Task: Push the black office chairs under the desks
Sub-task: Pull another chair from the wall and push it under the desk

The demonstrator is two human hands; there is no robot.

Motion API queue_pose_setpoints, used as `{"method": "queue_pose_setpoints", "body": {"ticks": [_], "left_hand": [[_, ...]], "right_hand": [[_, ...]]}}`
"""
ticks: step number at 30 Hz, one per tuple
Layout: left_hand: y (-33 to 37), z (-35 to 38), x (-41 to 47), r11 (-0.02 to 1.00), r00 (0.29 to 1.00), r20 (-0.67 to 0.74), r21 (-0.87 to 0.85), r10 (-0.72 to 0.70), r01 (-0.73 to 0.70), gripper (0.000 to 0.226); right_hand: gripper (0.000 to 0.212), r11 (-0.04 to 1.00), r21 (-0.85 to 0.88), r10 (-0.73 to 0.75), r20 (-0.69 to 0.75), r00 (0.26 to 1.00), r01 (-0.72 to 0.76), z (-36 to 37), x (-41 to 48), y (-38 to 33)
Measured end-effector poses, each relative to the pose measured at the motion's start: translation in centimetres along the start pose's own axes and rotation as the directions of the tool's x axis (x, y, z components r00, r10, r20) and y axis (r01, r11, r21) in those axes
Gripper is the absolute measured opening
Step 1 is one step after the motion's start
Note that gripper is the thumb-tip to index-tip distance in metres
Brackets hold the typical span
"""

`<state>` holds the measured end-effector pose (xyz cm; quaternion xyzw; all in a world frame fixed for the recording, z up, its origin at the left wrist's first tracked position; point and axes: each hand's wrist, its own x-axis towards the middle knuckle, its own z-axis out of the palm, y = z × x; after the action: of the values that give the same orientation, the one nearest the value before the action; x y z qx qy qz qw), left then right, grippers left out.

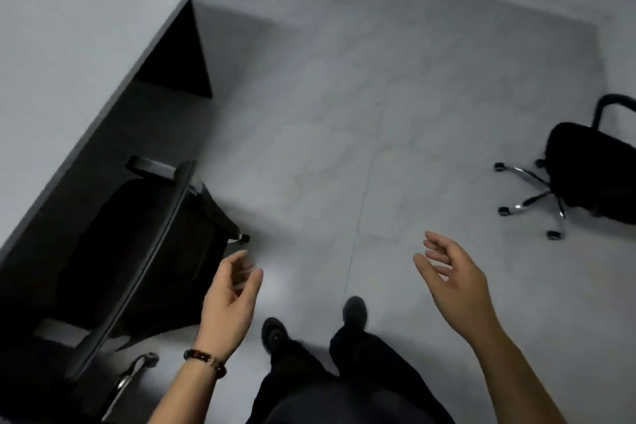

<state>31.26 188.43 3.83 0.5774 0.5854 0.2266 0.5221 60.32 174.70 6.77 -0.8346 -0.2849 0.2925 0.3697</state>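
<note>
Head view: near chair (144, 251) tucked seat-first under grey desk (69, 45), apparently parked; second chair (585, 175) well apart on open floor (344, 113), probably next; left hand (229, 303) and right hand (454, 286) loosely spread, holding nothing.

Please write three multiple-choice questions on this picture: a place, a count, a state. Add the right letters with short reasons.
1. Relative to the desk, the right chair stands: A. under it B. apart, on open floor C. on top of it
2. Black office chairs in view: A. one B. two C. four
3. The left hand and right hand are: A. open, empty B. gripping a chair C. fists

1 B: bare floor lies between them. 2 B: the left chair and the right chair. 3 A: relaxed fingers, holding nothing.
</note>
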Motion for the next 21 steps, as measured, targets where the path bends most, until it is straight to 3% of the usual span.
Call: {"method": "queue_pose_setpoints", "body": {"ticks": [4, 8, 15, 21], "left_hand": [[7.1, 7.4, 0.7, 0.979, 0.963, 0.193, 0.037, 0.189, -0.2, 0.032], [11.7, 17.1, -1.1, 0.944, 0.902, 0.324, 0.063, 0.287, -0.323, 0.033], [13.9, 37.8, -8.7, 0.918, 0.829, 0.485, 0.119, 0.279, -0.379, 0.035], [19.2, 51.1, -12.8, 0.88, 0.716, 0.638, 0.125, 0.282, -0.458, 0.045]], "right_hand": [[0.042, 0.992, 0.114, 0.08, -0.25, 0.965, -0.052, -8.0, -3.0, 4.3], [0.046, 0.963, 0.242, 0.21, -0.376, 0.903, -0.123, -14.5, -5.4, 11.4], [0.054, 0.911, 0.338, 0.361, -0.372, 0.855, -0.238, -26.1, -7.0, 26.2], [0.058, 0.884, 0.411, 0.407, -0.441, 0.8, -0.223, -38.2, -5.8, 32.1]]}}
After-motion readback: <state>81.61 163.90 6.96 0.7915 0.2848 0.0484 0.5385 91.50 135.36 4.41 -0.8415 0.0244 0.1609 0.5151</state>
